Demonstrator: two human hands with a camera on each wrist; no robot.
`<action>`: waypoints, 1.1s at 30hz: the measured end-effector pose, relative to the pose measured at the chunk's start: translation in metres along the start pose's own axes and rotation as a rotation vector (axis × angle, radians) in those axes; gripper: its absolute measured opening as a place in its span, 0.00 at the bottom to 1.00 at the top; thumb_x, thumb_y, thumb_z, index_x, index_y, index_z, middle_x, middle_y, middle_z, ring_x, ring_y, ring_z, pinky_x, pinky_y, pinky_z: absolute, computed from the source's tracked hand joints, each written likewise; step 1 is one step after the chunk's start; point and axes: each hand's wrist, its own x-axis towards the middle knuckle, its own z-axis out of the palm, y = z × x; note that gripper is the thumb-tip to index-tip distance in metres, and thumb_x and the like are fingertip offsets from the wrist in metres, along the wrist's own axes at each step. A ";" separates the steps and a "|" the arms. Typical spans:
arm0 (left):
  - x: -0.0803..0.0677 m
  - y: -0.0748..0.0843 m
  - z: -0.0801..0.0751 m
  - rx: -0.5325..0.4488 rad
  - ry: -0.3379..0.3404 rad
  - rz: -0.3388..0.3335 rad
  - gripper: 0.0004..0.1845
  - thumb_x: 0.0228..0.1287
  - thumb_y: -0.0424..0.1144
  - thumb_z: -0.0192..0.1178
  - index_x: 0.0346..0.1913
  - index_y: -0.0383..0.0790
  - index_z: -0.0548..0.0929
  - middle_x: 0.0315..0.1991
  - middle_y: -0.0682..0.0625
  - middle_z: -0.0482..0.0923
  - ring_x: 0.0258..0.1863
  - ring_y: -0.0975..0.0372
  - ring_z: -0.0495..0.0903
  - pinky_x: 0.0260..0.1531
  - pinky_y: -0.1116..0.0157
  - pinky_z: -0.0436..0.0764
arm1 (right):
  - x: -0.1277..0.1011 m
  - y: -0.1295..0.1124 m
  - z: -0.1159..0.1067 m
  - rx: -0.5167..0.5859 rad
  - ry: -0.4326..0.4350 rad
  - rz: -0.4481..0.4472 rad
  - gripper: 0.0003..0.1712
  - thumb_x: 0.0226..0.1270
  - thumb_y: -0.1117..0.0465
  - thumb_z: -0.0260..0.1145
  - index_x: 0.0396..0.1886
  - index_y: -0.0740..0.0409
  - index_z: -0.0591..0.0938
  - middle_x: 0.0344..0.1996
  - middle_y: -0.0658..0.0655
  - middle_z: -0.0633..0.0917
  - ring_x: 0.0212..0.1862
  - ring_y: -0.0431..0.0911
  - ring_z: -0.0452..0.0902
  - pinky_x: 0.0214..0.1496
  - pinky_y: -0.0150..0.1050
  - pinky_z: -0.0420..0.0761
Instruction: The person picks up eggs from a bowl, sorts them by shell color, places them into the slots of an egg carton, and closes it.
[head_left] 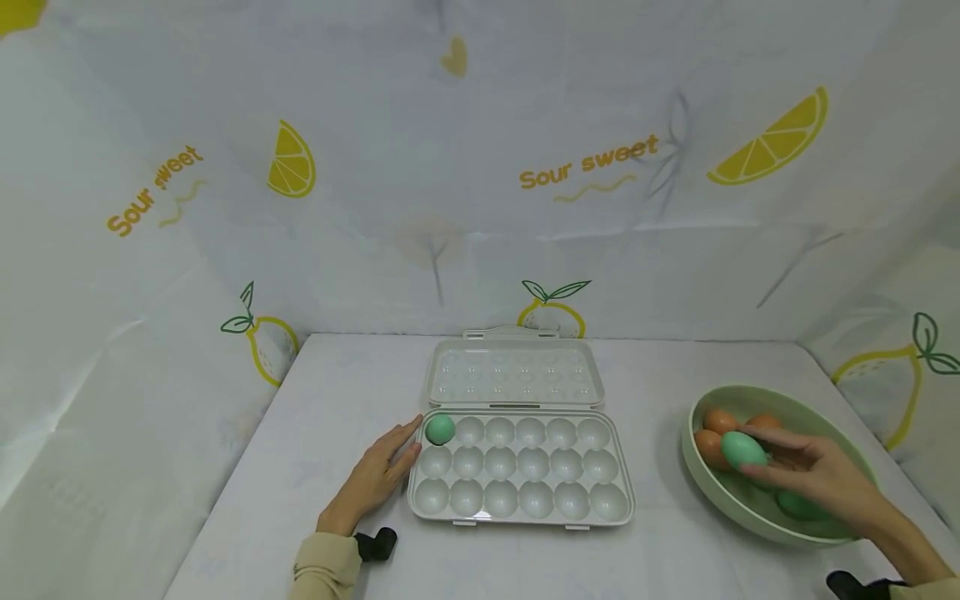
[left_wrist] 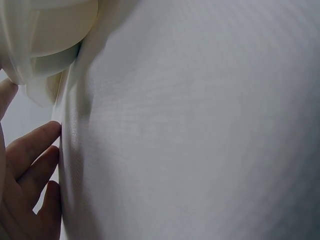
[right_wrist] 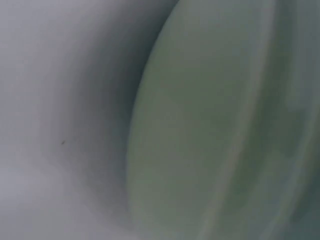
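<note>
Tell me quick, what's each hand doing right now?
Left hand: open, fingers straight against the egg tray.
Right hand: holding a green egg over the bowl.

A green egg [head_left: 742, 449] is pinched in the right hand [head_left: 813, 471] above the pale green bowl [head_left: 708, 487].

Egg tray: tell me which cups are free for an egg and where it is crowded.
In the egg tray only the far-left cup is taken, by a green egg; the other cups show bare. The left hand rests against the tray's left edge. The bowl is crowded: brown eggs, and the right hand holding another green egg.
</note>
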 end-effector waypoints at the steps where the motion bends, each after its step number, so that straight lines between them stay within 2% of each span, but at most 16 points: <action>1: 0.000 0.000 0.000 0.000 -0.002 -0.001 0.28 0.79 0.50 0.54 0.76 0.51 0.70 0.73 0.42 0.72 0.77 0.40 0.64 0.76 0.38 0.63 | 0.001 -0.002 0.002 0.006 0.015 -0.014 0.31 0.69 0.74 0.66 0.71 0.66 0.73 0.62 0.21 0.74 0.62 0.11 0.64 0.53 0.11 0.73; 4: 0.000 0.001 -0.001 0.002 -0.007 -0.003 0.28 0.79 0.51 0.54 0.77 0.51 0.69 0.73 0.43 0.72 0.77 0.41 0.64 0.76 0.39 0.63 | 0.004 -0.008 0.006 0.004 0.052 -0.040 0.31 0.69 0.75 0.66 0.71 0.68 0.73 0.60 0.24 0.76 0.61 0.13 0.66 0.55 0.10 0.72; 9: 0.000 0.001 -0.001 0.005 -0.010 -0.003 0.28 0.79 0.50 0.54 0.77 0.52 0.69 0.73 0.42 0.72 0.77 0.41 0.64 0.76 0.39 0.63 | 0.010 -0.019 0.011 -0.023 0.102 -0.058 0.29 0.67 0.74 0.68 0.67 0.69 0.76 0.55 0.25 0.78 0.58 0.15 0.69 0.52 0.12 0.75; 17: 0.000 0.000 -0.002 0.009 -0.017 -0.007 0.28 0.79 0.51 0.54 0.77 0.53 0.68 0.74 0.43 0.72 0.78 0.41 0.64 0.77 0.38 0.63 | 0.021 -0.033 0.020 0.194 0.150 -0.044 0.30 0.66 0.77 0.67 0.68 0.67 0.76 0.55 0.28 0.85 0.56 0.20 0.78 0.54 0.15 0.79; 21: 0.000 0.000 -0.002 0.011 -0.020 -0.012 0.28 0.79 0.51 0.54 0.77 0.53 0.68 0.74 0.42 0.71 0.78 0.41 0.64 0.76 0.38 0.63 | 0.028 -0.042 0.032 0.203 0.182 -0.038 0.31 0.64 0.77 0.69 0.68 0.68 0.77 0.52 0.30 0.86 0.54 0.21 0.80 0.54 0.15 0.79; 26: 0.001 0.000 -0.002 0.012 -0.019 -0.017 0.28 0.79 0.52 0.54 0.77 0.54 0.68 0.74 0.41 0.71 0.77 0.42 0.64 0.76 0.38 0.63 | 0.039 -0.053 0.046 0.240 0.164 -0.064 0.29 0.63 0.77 0.70 0.65 0.71 0.77 0.51 0.33 0.88 0.54 0.24 0.83 0.55 0.17 0.81; 29: 0.001 0.000 -0.002 -0.001 -0.021 -0.017 0.28 0.79 0.52 0.54 0.77 0.53 0.68 0.74 0.41 0.71 0.78 0.42 0.64 0.77 0.38 0.63 | 0.046 -0.058 0.053 0.326 0.134 -0.061 0.30 0.63 0.77 0.70 0.66 0.71 0.77 0.52 0.34 0.88 0.54 0.25 0.84 0.53 0.20 0.83; 33: 0.001 0.000 -0.002 -0.012 -0.027 -0.020 0.28 0.79 0.52 0.53 0.77 0.53 0.68 0.74 0.41 0.71 0.78 0.41 0.63 0.77 0.38 0.62 | 0.053 -0.064 0.063 0.376 0.100 -0.040 0.30 0.63 0.76 0.70 0.66 0.68 0.78 0.53 0.33 0.87 0.54 0.26 0.84 0.51 0.22 0.85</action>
